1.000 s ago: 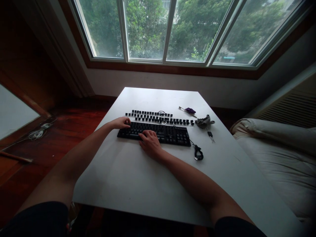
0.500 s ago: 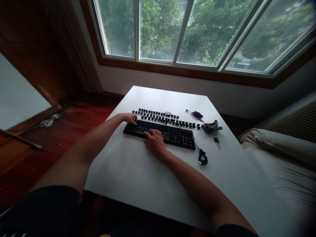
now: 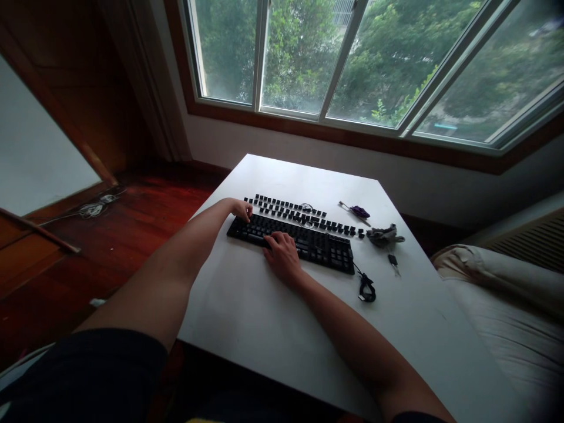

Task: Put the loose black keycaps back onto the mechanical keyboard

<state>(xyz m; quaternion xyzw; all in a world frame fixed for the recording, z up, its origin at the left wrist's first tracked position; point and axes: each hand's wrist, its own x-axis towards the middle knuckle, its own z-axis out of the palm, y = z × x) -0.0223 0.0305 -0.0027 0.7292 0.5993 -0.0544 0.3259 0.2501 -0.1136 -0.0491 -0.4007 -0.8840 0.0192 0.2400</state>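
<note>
A black keyboard (image 3: 326,251) lies across the white table. At its far left corner is my left hand (image 3: 242,210), fingers curled and thumb pointing down at the keys. Whatever may be pinched there is too small to make out. My right hand (image 3: 282,255) rests palm down on the keyboard's near edge, fingers spread over the front keys, holding nothing. Behind the keyboard, loose black keycaps (image 3: 282,204) lie in rows on the table, with a thin wire keycap puller (image 3: 306,208) among them.
A brush (image 3: 346,204), a purple item (image 3: 360,211), a crumpled grey cloth (image 3: 385,235) and a small black-ended tool (image 3: 392,259) lie on the table's (image 3: 247,305) right side. The keyboard's coiled cable (image 3: 367,289) sits nearer. A padded seat (image 3: 480,305) stands right of the table.
The view has shifted, so the table and keyboard sit slightly further right. Both hands keep nearly the same places at the keyboard.
</note>
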